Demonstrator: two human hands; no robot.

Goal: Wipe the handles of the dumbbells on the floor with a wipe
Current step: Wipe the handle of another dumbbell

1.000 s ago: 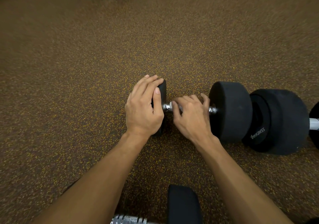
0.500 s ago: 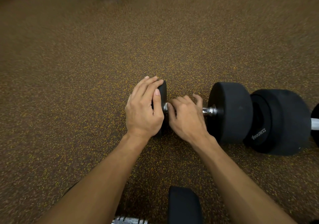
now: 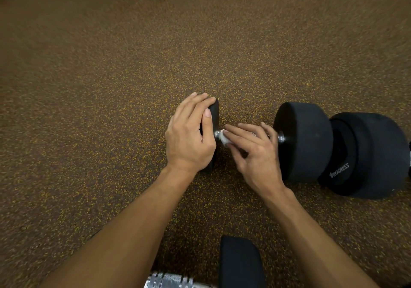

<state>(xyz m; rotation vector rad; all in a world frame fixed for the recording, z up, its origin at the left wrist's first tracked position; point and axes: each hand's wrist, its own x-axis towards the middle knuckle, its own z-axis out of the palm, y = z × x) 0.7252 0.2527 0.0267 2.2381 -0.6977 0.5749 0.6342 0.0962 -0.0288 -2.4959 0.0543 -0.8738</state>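
Likely heavy and stable, the dumbbell (image 3: pixel 302 141) lies on the floor (image 3: pixel 111 110); the left grip (image 3: pixel 189 139) clasps its left head, the right grip (image 3: pixel 255 152) wraps the soft wipe (image 3: pixel 223 139) round the slick handle (image 3: pixel 280 137).

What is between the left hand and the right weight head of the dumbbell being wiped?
In the head view, the metal handle spans that gap, mostly covered by the right hand, which holds a white wipe against it.
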